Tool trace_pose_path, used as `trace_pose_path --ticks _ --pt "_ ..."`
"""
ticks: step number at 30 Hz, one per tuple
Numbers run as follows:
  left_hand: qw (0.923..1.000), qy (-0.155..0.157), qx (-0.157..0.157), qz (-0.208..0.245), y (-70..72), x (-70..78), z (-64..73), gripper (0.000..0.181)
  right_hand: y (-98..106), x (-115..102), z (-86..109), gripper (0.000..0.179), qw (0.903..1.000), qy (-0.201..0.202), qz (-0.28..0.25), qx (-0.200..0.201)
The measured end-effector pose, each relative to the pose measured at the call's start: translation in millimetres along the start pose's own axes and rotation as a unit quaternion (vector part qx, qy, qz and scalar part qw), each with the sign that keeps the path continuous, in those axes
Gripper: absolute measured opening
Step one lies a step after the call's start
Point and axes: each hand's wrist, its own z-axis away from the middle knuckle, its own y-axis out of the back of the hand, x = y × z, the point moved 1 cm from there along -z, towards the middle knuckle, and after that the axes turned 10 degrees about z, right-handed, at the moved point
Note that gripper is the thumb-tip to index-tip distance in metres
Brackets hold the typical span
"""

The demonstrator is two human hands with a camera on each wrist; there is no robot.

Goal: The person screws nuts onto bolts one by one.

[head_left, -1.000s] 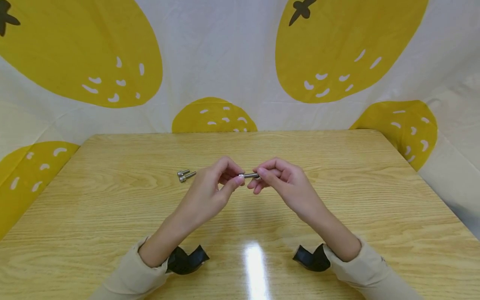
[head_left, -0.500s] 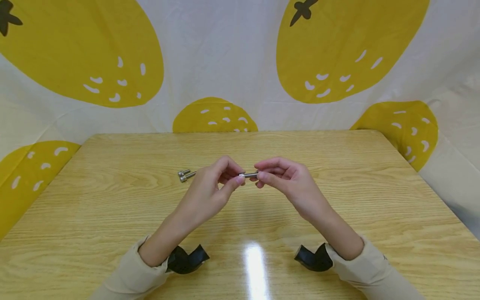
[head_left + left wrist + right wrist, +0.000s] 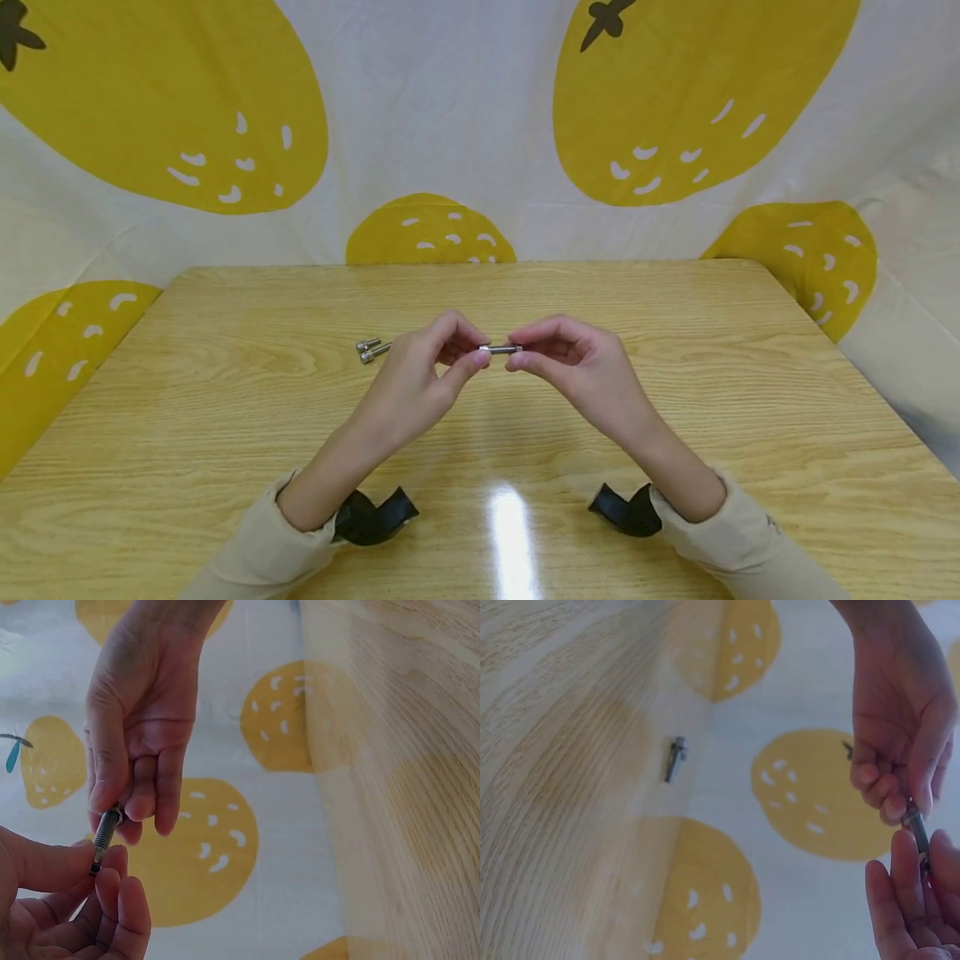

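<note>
A socket-head bolt (image 3: 501,350) lies level between my two hands, its threads showing in the left wrist view. My left hand (image 3: 408,379) pinches the head end between thumb and fingers. Around the other end sits a small nut (image 3: 119,813), and the thumb and index finger of my right hand (image 3: 581,367) pinch it from below and above. Fingers partly hide both ends of the bolt. Just left of my left hand, two more bolts (image 3: 366,357) rest on the table side by side, partly covered by that hand in the head view.
The wood-grain table (image 3: 225,417) spreads under both hands. A white cloth with yellow fruit shapes (image 3: 435,125) hangs behind its far edge. Black wrist mounts (image 3: 375,517) stick out from both sleeves.
My right fingers shift about the bolt's end: the thumb and raised index finger first stand apart differently, then come together on the nut. The left hand and the loose bolts hardly move.
</note>
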Motion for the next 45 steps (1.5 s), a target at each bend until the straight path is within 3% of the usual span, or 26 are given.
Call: trace_pose_path --ticks 10,15,21,26,30,33,39,45 --pt "0.9997 -0.024 -0.007 -0.009 0.1 -1.4 0.4 0.008 0.3 2.4 -2.3 0.021 0.9987 -0.007 -0.017 -0.048" --pt "0.9993 -0.033 -0.013 -0.008 -0.6 -1.2 -0.1 0.009 -1.3 4.1 -2.7 0.017 0.9982 -0.02 -0.032 -0.046" --pt "0.9998 -0.019 -0.006 0.0 -0.7 -0.2 -0.3 0.008 0.0 5.4 -3.0 0.018 0.9971 -0.021 -0.057 -0.045" --pt "1.0 -0.004 0.003 0.0 0.5 0.6 -0.6 0.009 5.4 2.6 -1.9 0.024 0.9954 -0.03 -0.057 -0.071" --pt "1.0 -0.006 0.003 -0.007 1.3 1.3 -0.4 0.01 7.3 1.6 -1.7 0.027 0.9952 -0.015 -0.054 -0.08" --pt "0.9999 -0.01 0.002 -0.007 1.3 1.7 -0.4 0.01 7.3 1.8 -1.4 0.026 0.9962 -0.003 -0.038 -0.078" --pt "0.9997 -0.025 -0.002 0.0 0.3 1.0 -0.2 0.009 5.2 2.5 -2.1 0.018 0.9962 0.003 0.048 -0.073" --pt "0.9988 -0.046 -0.01 -0.009 -1.3 1.2 0.5 0.009 -0.3 4.1 -3.6 0.03 0.9933 0.0 0.089 -0.074"
